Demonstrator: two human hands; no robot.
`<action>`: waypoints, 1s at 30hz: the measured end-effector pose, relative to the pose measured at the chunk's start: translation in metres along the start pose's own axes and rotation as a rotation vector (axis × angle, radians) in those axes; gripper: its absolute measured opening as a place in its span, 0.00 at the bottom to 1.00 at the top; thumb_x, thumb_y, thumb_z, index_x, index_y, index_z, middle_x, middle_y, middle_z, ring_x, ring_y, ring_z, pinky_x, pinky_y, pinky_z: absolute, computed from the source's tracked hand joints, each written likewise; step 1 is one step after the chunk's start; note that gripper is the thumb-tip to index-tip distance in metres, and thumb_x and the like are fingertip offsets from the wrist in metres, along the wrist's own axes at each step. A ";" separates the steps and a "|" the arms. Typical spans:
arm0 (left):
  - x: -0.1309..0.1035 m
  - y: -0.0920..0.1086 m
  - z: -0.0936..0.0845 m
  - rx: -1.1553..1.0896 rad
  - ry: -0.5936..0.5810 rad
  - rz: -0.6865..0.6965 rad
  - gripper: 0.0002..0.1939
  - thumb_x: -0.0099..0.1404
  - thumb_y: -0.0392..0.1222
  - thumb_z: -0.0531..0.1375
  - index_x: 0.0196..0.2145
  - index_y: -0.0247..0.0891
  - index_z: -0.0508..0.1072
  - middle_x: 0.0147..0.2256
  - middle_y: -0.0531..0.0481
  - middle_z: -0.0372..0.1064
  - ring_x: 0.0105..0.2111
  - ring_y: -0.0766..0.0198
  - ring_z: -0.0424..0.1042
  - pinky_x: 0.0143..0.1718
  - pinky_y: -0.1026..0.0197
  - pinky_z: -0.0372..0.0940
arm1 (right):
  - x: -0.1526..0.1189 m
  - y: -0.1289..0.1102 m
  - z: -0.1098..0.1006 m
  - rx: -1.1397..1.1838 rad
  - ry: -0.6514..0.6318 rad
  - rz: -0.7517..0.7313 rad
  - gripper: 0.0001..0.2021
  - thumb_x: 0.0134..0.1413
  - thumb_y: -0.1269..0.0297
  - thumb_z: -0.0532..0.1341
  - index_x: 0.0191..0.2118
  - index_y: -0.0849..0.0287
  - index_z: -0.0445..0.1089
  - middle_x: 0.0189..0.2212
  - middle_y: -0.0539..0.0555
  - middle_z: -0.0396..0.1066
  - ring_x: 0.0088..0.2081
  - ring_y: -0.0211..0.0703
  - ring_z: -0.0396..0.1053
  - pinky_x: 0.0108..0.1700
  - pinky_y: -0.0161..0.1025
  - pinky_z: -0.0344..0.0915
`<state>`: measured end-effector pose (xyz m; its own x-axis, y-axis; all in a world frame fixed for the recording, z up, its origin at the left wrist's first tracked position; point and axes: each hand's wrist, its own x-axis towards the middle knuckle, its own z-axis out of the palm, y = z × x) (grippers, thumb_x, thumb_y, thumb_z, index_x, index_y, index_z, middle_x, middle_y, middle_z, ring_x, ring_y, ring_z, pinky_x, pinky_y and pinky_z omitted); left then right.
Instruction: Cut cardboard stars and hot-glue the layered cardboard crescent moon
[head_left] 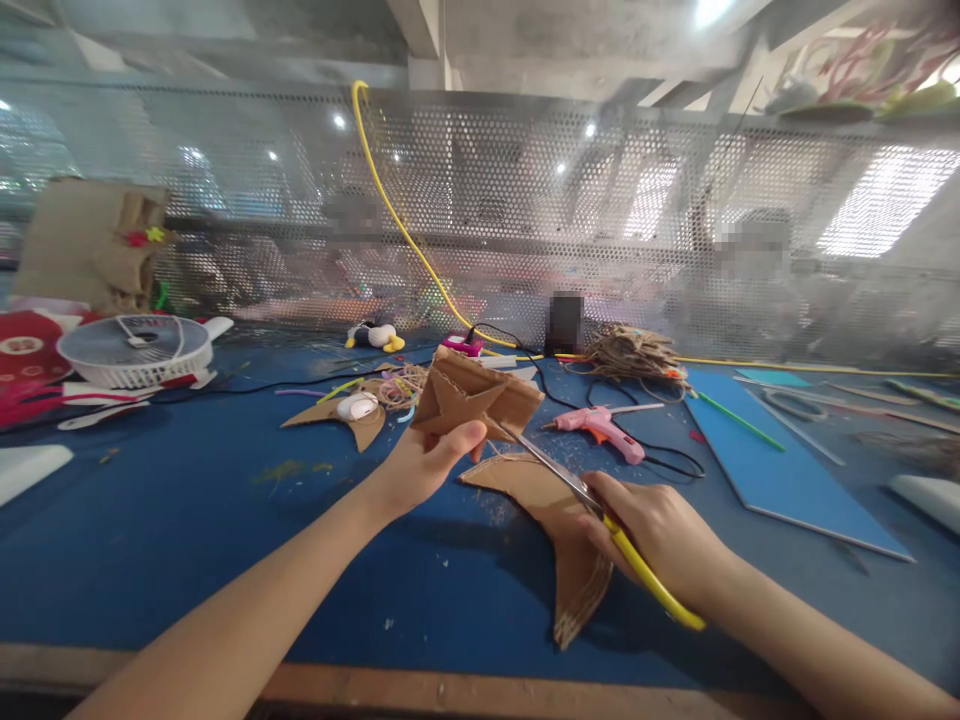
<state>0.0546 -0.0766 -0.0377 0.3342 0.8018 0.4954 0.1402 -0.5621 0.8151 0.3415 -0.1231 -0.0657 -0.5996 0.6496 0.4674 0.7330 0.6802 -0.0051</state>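
My left hand (431, 462) is closed on a small piece of cardboard (442, 405), its thumb pressed over the near edge. A star shape stands out on the face of that piece. Scissors (637, 565) with yellow handles sit in my right hand (660, 530), fingers wrapped round them. Their metal blades reach the right part of the cardboard near the star. Beneath my hands a crescent-shaped cardboard cutout (544, 500) lies on the blue table, partly covered by my right hand.
A pink glue gun (600, 430) with a black cord lies beyond my right hand. Brown twine (630, 355) is heaped behind it. A blue board (787, 480) lies right, a white fan (135, 350) left. Another cardboard cutout (367, 428) lies left of centre. A perforated metal screen (495, 200) borders the back.
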 end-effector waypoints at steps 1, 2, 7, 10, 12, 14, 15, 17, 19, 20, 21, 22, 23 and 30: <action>0.000 0.001 0.000 0.007 0.006 0.011 0.22 0.71 0.56 0.55 0.24 0.39 0.66 0.24 0.53 0.63 0.25 0.67 0.60 0.32 0.63 0.60 | 0.000 0.000 0.000 0.002 0.002 0.011 0.17 0.73 0.53 0.48 0.42 0.60 0.66 0.21 0.48 0.70 0.20 0.40 0.69 0.23 0.37 0.56; 0.000 0.002 0.000 0.015 0.015 0.021 0.22 0.71 0.55 0.55 0.24 0.39 0.66 0.24 0.53 0.63 0.26 0.67 0.61 0.32 0.62 0.61 | 0.000 0.000 0.001 0.008 0.008 0.021 0.17 0.72 0.52 0.48 0.44 0.60 0.66 0.21 0.48 0.70 0.20 0.40 0.69 0.24 0.36 0.57; 0.001 0.004 0.004 0.063 0.063 0.011 0.22 0.70 0.54 0.55 0.22 0.39 0.67 0.22 0.51 0.64 0.27 0.64 0.64 0.33 0.61 0.63 | -0.003 0.001 0.005 -0.013 0.113 0.020 0.13 0.69 0.55 0.55 0.44 0.59 0.69 0.26 0.50 0.71 0.24 0.40 0.71 0.27 0.36 0.60; 0.000 0.002 0.007 0.058 0.096 -0.008 0.23 0.69 0.56 0.55 0.21 0.40 0.67 0.21 0.51 0.63 0.27 0.63 0.65 0.32 0.61 0.64 | -0.005 0.003 0.006 -0.018 0.158 -0.001 0.08 0.66 0.61 0.57 0.43 0.59 0.69 0.26 0.49 0.70 0.24 0.39 0.70 0.28 0.36 0.60; -0.002 -0.001 0.009 0.039 0.110 -0.022 0.24 0.69 0.57 0.55 0.20 0.40 0.67 0.20 0.51 0.62 0.28 0.62 0.66 0.32 0.61 0.63 | -0.005 0.004 0.007 0.001 0.152 -0.003 0.06 0.66 0.64 0.57 0.42 0.60 0.69 0.26 0.50 0.70 0.24 0.38 0.69 0.28 0.36 0.60; -0.003 -0.004 0.010 0.025 0.120 -0.042 0.24 0.69 0.57 0.55 0.20 0.40 0.68 0.19 0.51 0.60 0.28 0.61 0.67 0.31 0.61 0.63 | -0.005 0.005 0.007 0.029 0.133 0.002 0.06 0.65 0.65 0.56 0.40 0.59 0.69 0.26 0.50 0.70 0.23 0.37 0.67 0.28 0.35 0.59; -0.003 -0.006 0.010 0.023 0.125 -0.055 0.24 0.69 0.57 0.55 0.20 0.40 0.68 0.19 0.51 0.60 0.28 0.61 0.67 0.30 0.60 0.63 | -0.004 0.005 0.007 0.043 0.126 0.005 0.06 0.65 0.65 0.56 0.38 0.59 0.68 0.25 0.50 0.70 0.23 0.37 0.66 0.28 0.35 0.58; -0.004 -0.009 0.011 0.024 0.129 -0.080 0.24 0.69 0.57 0.55 0.21 0.40 0.68 0.18 0.52 0.60 0.28 0.61 0.66 0.29 0.61 0.61 | -0.003 0.006 0.007 0.064 0.121 0.005 0.06 0.65 0.66 0.56 0.36 0.58 0.68 0.24 0.50 0.69 0.22 0.36 0.65 0.27 0.34 0.58; -0.004 -0.010 0.011 0.030 0.129 -0.100 0.24 0.69 0.57 0.55 0.20 0.40 0.68 0.18 0.51 0.60 0.27 0.61 0.66 0.28 0.61 0.60 | -0.002 0.007 0.009 0.072 0.121 0.005 0.07 0.65 0.65 0.56 0.35 0.58 0.67 0.23 0.50 0.68 0.22 0.35 0.63 0.27 0.34 0.57; -0.004 -0.010 0.012 0.031 0.127 -0.106 0.25 0.69 0.58 0.55 0.20 0.40 0.68 0.19 0.51 0.60 0.27 0.61 0.65 0.28 0.61 0.60 | -0.002 0.008 0.009 0.072 0.120 0.004 0.08 0.66 0.65 0.55 0.34 0.58 0.67 0.23 0.49 0.68 0.22 0.35 0.63 0.26 0.34 0.56; -0.003 -0.009 0.012 0.032 0.126 -0.109 0.25 0.69 0.58 0.55 0.20 0.40 0.68 0.19 0.51 0.60 0.27 0.61 0.65 0.27 0.61 0.60 | -0.001 0.008 0.010 0.071 0.116 0.004 0.08 0.66 0.64 0.55 0.34 0.58 0.67 0.23 0.49 0.68 0.21 0.35 0.62 0.26 0.34 0.55; -0.003 -0.008 0.013 0.033 0.125 -0.110 0.26 0.69 0.58 0.55 0.20 0.40 0.68 0.19 0.51 0.60 0.27 0.62 0.65 0.27 0.61 0.59 | -0.001 0.009 0.010 0.070 0.115 0.002 0.09 0.66 0.64 0.55 0.33 0.58 0.66 0.22 0.49 0.67 0.21 0.35 0.61 0.26 0.34 0.55; -0.003 -0.008 0.013 0.034 0.124 -0.110 0.26 0.69 0.59 0.54 0.20 0.39 0.68 0.19 0.51 0.60 0.27 0.62 0.64 0.27 0.61 0.59 | -0.001 0.009 0.011 0.069 0.113 0.000 0.09 0.66 0.64 0.55 0.32 0.57 0.65 0.22 0.49 0.67 0.21 0.35 0.60 0.26 0.34 0.54; -0.003 -0.013 0.015 0.014 0.104 -0.127 0.25 0.70 0.58 0.55 0.22 0.38 0.69 0.21 0.53 0.61 0.24 0.66 0.59 0.28 0.62 0.56 | 0.000 0.014 0.013 0.053 0.122 -0.022 0.12 0.67 0.64 0.54 0.30 0.56 0.63 0.21 0.48 0.66 0.20 0.35 0.60 0.26 0.36 0.51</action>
<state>0.0658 -0.0745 -0.0544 0.2146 0.8828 0.4179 0.1887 -0.4572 0.8691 0.3474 -0.1089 -0.0768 -0.5697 0.5900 0.5722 0.7000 0.7131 -0.0383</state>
